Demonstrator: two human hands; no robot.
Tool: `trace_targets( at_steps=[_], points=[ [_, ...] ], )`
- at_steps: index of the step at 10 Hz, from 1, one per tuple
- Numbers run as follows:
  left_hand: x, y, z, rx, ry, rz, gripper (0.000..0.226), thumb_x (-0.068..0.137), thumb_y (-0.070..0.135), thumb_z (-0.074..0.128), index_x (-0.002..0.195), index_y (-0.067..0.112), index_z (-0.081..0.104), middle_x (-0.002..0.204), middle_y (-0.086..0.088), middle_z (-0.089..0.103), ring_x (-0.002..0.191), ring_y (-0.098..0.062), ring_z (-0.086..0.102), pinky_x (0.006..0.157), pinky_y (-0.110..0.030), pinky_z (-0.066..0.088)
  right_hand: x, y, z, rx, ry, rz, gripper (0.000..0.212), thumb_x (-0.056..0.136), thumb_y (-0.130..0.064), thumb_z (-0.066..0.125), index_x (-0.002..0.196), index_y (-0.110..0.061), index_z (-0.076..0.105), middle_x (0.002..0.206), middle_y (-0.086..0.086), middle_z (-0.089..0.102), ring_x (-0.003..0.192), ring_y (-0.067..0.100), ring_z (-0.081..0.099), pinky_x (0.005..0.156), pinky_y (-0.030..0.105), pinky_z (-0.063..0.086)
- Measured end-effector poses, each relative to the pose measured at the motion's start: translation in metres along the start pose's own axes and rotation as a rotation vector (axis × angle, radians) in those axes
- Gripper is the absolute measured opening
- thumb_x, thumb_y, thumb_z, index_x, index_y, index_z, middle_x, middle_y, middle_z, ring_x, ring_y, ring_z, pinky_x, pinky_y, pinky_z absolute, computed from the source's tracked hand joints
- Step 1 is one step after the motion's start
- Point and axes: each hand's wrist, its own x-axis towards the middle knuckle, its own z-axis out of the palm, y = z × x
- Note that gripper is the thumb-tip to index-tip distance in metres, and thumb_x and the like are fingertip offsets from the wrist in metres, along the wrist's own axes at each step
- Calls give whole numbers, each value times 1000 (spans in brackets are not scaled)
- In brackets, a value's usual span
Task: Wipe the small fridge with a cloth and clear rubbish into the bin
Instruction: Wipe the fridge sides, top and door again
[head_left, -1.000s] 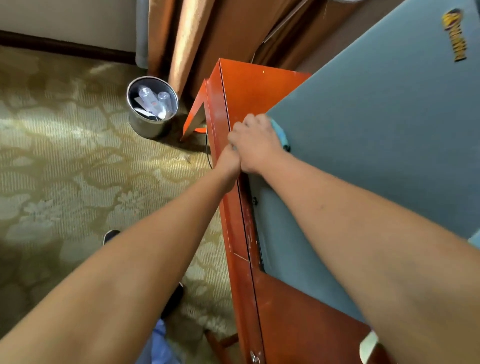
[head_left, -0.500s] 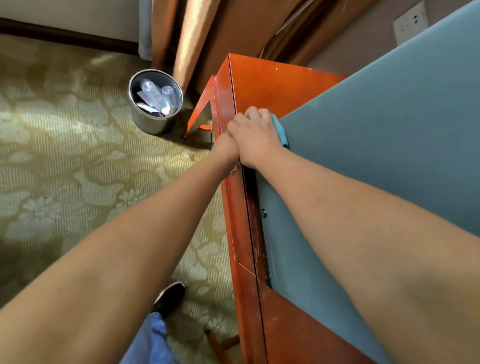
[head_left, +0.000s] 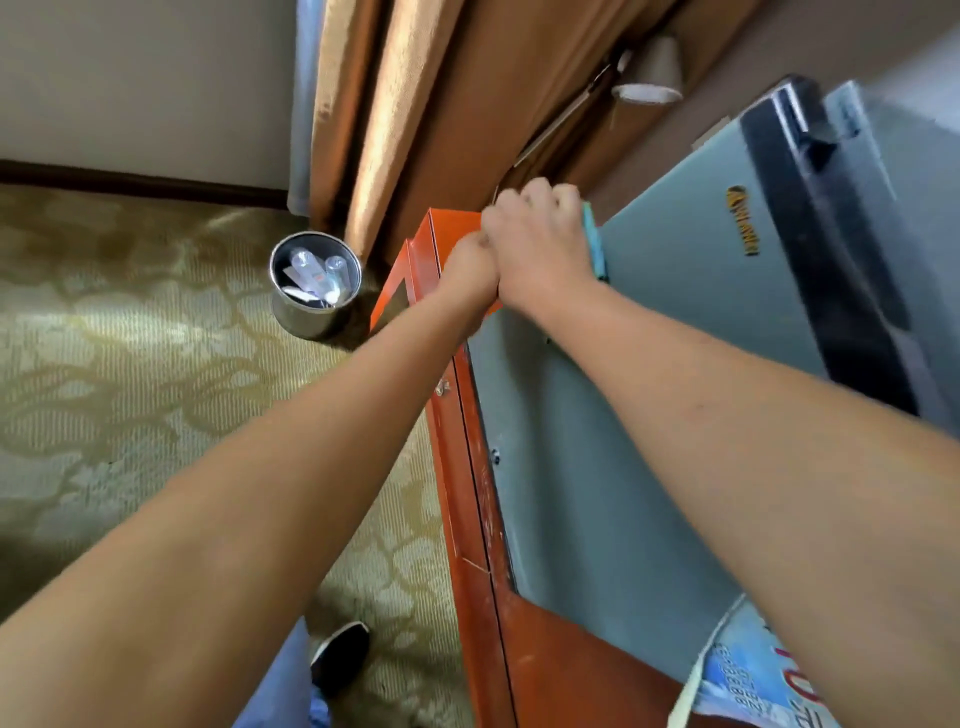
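While right hand (head_left: 540, 249) clamps cloth (head_left: 594, 241) on fridge (head_left: 675, 322), left hand (head_left: 467, 270) curled, contents hidden.

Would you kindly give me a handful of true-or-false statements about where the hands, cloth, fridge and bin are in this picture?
1. The right hand holds a teal cloth against the grey fridge. True.
2. The metal bin stands on top of the orange cabinet. False: it stands on the carpet, to the left of the cabinet.
3. The bin is empty. False: clear plastic bottles and bits of paper lie in it.
4. The left hand is at the cabinet's far corner, touching the right hand. True.
5. The cloth lies spread flat in the middle of the fridge's surface. False: it is bunched under the right hand at the fridge's far left edge.
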Motion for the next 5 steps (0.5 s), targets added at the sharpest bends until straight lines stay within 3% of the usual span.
trace_targets(
  at_steps=[1, 2, 3, 4, 5],
  points=[
    [4, 18, 1, 184, -51, 111, 22, 102, 14, 50, 118, 5, 62, 96, -2, 64, 93, -20, 62, 83, -31, 55, 5, 14, -11, 44, 0, 23, 30, 89, -18, 60, 119, -19, 60, 119, 5, 57, 117, 28, 47, 96, 43, 34],
    [14, -33, -7, 207, -97, 29, 26, 97, 19, 56, 120, 8, 61, 112, -11, 68, 107, -28, 65, 97, -48, 55, -3, -10, 7, -30, -77, -100, 48, 76, -24, 74, 122, -22, 59, 119, 5, 57, 114, 29, 47, 97, 45, 35],
    [15, -112, -16, 169, -63, -104, 36, 87, 29, 57, 119, 13, 63, 109, -9, 71, 103, -28, 67, 93, -53, 57, -33, -56, 52, 71, -203, -179, 51, 67, -20, 79, 115, -24, 62, 119, 1, 55, 114, 28, 45, 97, 45, 33],
    [-15, -165, -14, 218, -119, -201, 31, 102, 18, 50, 130, 8, 58, 113, -3, 63, 104, -20, 62, 89, -38, 56, -83, -88, 90, 175, -312, -256, 45, 67, -15, 72, 111, -25, 63, 116, -2, 55, 114, 26, 44, 95, 42, 30],
    [-47, -215, -5, 290, -200, -184, 28, 105, 15, 47, 131, 8, 53, 120, -10, 63, 114, -25, 60, 94, -41, 52, -131, -106, 111, 188, -406, -299, 45, 73, -21, 73, 117, -24, 62, 121, -2, 55, 119, 25, 42, 99, 42, 30]
  ],
)
